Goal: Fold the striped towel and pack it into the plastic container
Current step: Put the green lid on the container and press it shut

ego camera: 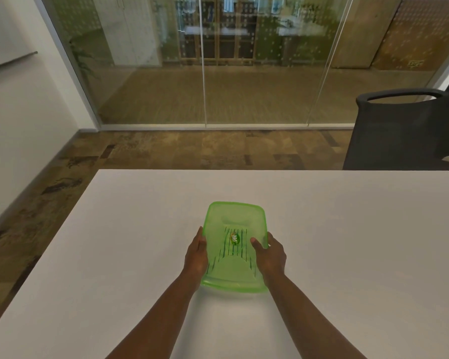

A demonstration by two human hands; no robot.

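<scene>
Holding: left hand (196, 257) and right hand (270, 256) grip closed on the container (233, 218) sides, on the worktop (347, 229).
Towel (235, 251): stripes blurred through the green lid.
Far: chair (399, 130) cut off.

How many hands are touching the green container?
2. The left hand holds the left side of the green container; the right hand holds its right side, thumb on the lid. No other hands are in view.
</scene>
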